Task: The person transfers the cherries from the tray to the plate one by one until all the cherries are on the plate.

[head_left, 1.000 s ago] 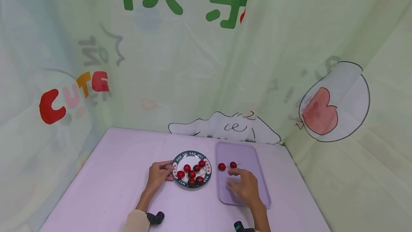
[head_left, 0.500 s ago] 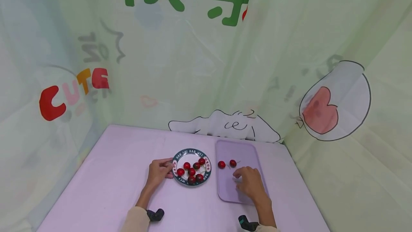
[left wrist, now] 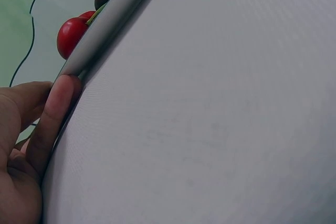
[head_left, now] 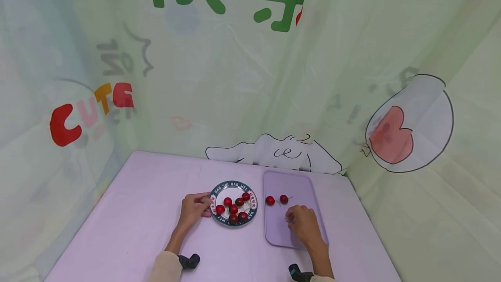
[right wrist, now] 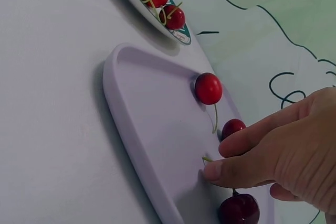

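Note:
In the head view my left hand [head_left: 192, 210] holds the left rim of a round plate [head_left: 213, 199] with a dark green patterned border. Several red cherries [head_left: 233, 209] lie on it. My right hand [head_left: 305, 225] is low over a purple tray [head_left: 282, 182] to the plate's right. In the right wrist view its thumb and index finger pinch the stem of a dark cherry [right wrist: 239, 209], which the hand hides from the head camera. Two more cherries lie farther back in the tray, a left one [head_left: 270, 201] and a right one [head_left: 283, 199].
Plate and tray stand side by side on a pale pink table [head_left: 156, 186], with a narrow gap between them. A printed curtain [head_left: 235, 77] hangs behind the table and along both sides. Each wrist wears a black device, such as the left one [head_left: 189, 261].
My right hand has shifted a little to the right over the tray, and its thumb and fingers have drawn together. The left hand stays at the plate's rim.

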{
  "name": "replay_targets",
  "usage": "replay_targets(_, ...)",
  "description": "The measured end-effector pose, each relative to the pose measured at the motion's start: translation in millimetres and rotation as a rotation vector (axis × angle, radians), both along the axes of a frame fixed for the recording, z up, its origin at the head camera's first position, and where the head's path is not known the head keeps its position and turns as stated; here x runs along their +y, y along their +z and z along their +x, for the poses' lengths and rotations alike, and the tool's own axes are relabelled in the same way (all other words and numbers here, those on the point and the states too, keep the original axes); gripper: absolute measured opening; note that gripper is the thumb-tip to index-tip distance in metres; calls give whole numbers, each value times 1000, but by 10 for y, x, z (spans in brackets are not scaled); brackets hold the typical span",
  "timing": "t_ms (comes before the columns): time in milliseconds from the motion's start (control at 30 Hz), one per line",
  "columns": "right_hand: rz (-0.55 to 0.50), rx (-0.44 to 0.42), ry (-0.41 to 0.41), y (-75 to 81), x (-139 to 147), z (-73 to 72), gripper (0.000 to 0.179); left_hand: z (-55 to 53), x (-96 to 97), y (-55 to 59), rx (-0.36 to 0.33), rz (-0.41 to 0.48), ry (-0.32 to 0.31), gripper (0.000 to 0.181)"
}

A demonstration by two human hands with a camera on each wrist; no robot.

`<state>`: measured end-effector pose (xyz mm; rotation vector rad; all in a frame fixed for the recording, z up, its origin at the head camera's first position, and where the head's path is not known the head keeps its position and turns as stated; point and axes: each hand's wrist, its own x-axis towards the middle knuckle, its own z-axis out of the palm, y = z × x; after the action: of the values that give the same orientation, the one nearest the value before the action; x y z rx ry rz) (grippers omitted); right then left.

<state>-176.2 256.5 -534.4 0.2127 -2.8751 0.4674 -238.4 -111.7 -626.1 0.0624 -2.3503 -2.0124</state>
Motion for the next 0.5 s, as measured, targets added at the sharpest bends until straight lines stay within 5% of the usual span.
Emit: replay_targets(500, -26, -7, 10, -64, 23, -56, 25, -23, 1, -32, -9, -6, 5, 36)
